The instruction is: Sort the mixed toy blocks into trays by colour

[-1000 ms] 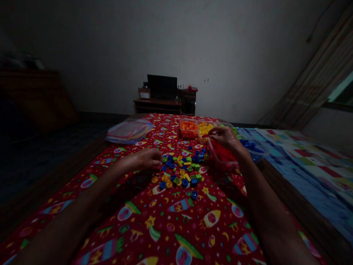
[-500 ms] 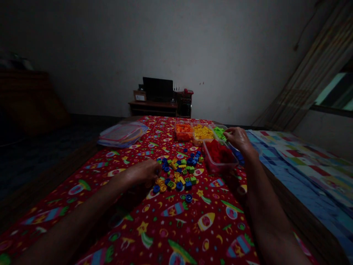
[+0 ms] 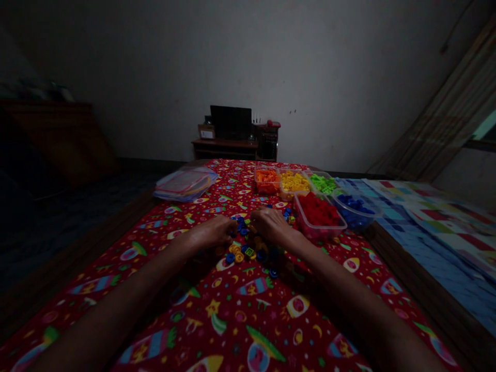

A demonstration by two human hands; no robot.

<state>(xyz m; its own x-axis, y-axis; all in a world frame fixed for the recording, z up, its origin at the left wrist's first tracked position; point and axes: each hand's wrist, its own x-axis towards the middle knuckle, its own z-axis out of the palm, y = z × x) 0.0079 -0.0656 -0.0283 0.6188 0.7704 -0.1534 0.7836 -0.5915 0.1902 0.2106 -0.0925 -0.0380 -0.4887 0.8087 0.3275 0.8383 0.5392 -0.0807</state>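
Loose toy building bricks [image 3: 239, 256] in blue, yellow and green lie in a pile on the red patterned cloth [image 3: 232, 310]. At the pile's left edge is my left hand [image 3: 219, 231], its fingers curled; whatever they pinch is too dark to make out. My right hand [image 3: 270, 223] reaches over the pile with bent fingers pointing down and hides part of it. What its fingertips hold, if anything, is hidden. Just right of that hand stands a clear tub of red bricks [image 3: 318, 211].
Behind the red tub are tubs of orange bricks [image 3: 267, 177], yellow bricks [image 3: 294, 182] and green bricks [image 3: 323, 183]. A round tub of blue bricks [image 3: 354, 204] stands at the right. Flat plastic lids [image 3: 186, 185] are stacked at the far left of the cloth.
My right hand has moved left from the green tub to the brick pile. My left hand stays by the pile's left side. The whole view has shifted slightly.
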